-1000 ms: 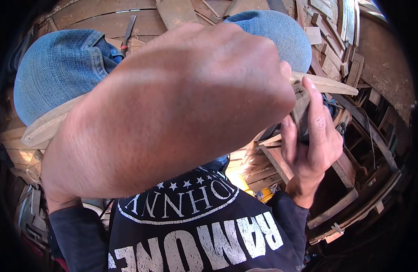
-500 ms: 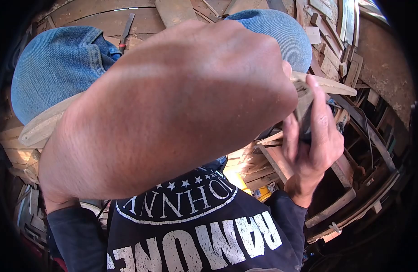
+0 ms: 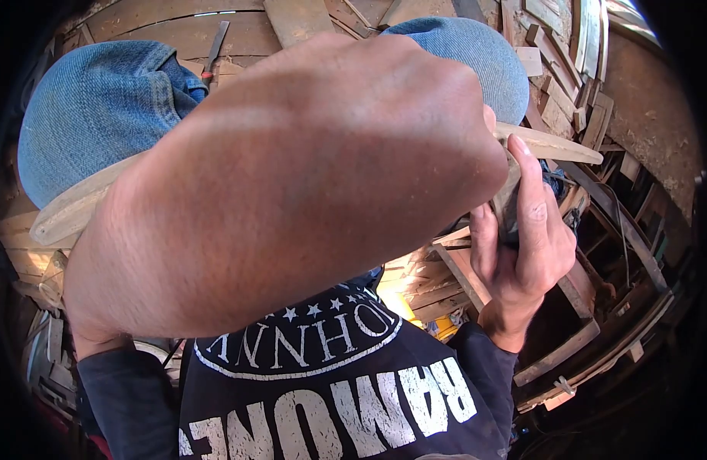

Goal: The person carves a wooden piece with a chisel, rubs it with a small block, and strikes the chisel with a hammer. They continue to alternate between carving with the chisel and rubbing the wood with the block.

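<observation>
A pale curved wooden piece [image 3: 556, 144] lies across my lap, its other end showing beyond my left forearm. Large in the foreground, my left hand [image 3: 422, 100] is bent into a fist over this wood. Its fingers are mostly hidden underneath, so I cannot tell what they grip. Right beside those knuckles, my right hand [image 3: 533, 238] holds a grey-brown, flat-sided block [image 3: 508, 195] between thumb and fingers. The block's upper end meets the wood's lower edge in this view, and part of it disappears behind my left fist.
My knees in blue jeans [image 3: 100, 115] flank the work. A tool with a long flat blade [image 3: 214, 46] and red handle lies on the floorboards. Wood offcuts [image 3: 556, 57] pile up at upper right. An open wooden frame [image 3: 560, 353] stands at my right.
My right hand has shifted slightly left with the block, and its fingertips sit a little lower. My left fist has edged slightly right. The curved wood stays nearly in place.
</observation>
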Demonstrator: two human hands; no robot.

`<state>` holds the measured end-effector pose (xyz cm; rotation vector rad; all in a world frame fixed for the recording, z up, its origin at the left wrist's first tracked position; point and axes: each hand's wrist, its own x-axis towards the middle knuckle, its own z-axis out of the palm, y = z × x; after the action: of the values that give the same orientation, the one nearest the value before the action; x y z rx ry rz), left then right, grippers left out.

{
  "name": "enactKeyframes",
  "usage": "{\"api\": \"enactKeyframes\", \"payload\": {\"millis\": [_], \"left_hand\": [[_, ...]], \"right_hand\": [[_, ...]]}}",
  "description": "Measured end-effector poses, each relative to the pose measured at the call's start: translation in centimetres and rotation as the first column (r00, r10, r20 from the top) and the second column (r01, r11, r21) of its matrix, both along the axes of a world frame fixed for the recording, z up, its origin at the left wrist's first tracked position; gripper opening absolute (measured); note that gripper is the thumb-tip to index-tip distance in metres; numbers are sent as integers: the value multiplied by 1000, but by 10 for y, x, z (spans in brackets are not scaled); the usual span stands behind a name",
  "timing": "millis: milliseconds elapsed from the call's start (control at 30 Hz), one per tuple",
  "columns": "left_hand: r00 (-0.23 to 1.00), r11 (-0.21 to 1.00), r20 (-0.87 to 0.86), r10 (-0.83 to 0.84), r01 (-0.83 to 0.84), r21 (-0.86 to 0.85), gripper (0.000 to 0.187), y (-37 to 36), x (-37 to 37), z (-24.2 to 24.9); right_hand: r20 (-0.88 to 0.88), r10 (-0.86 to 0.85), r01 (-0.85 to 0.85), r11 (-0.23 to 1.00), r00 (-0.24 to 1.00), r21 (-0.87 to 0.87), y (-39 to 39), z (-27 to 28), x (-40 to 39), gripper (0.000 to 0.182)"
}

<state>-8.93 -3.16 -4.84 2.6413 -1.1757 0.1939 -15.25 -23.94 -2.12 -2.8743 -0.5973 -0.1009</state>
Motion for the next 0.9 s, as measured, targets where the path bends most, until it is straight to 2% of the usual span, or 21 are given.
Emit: {"api": "enactKeyframes", "payload": {"millis": [67, 267, 333, 367, 433, 567, 633, 667, 733, 900], "left_hand": [[1000, 1000, 5, -3, 3, 13, 28, -1, -1, 0], [1000, 1000, -7, -2, 2, -23, 27, -3, 1, 4], [986, 989, -135, 97, -111, -98, 27, -7, 1, 11], [986, 989, -135, 99, -113, -98, 27, -7, 2, 11], [995, 997, -78, 57, -61, -43, 26, -5, 2, 9], [1000, 999, -2, -15, 15, 48, 26, -3, 0, 5], [999, 999, -41, 23, -25, -46, 25, -3, -3, 2], [999, 999, -40, 25, -27, -46, 25, -2, -3, 1], [999, 1000, -36, 19, -19, 2, 25, -2, -5, 1], [994, 990, -86, 65, -75, -118, 28, -3, -5, 4]], "right_hand": [[70, -18, 16, 999, 997, 34, -2, -3, 2, 58], [32, -3, 2, 1000, 999, 29, -1, -2, 2, 58], [90, 4, -8, 999, 996, 47, 0, -4, 3, 59], [90, 5, -10, 999, 996, 47, 2, 0, 2, 59], [-116, -47, 38, 996, 992, -76, 5, 13, -4, 51], [-97, -39, 33, 997, 995, -71, 6, 15, -4, 52], [-175, -97, 82, 992, 980, -95, 10, 19, -6, 52], [-174, -95, 80, 992, 980, -95, 9, 15, -5, 52], [14, -10, 10, 1000, 1000, 10, 5, 3, -4, 59], [6, -38, 38, 998, 999, 41, -1, 5, -10, 61]]}}
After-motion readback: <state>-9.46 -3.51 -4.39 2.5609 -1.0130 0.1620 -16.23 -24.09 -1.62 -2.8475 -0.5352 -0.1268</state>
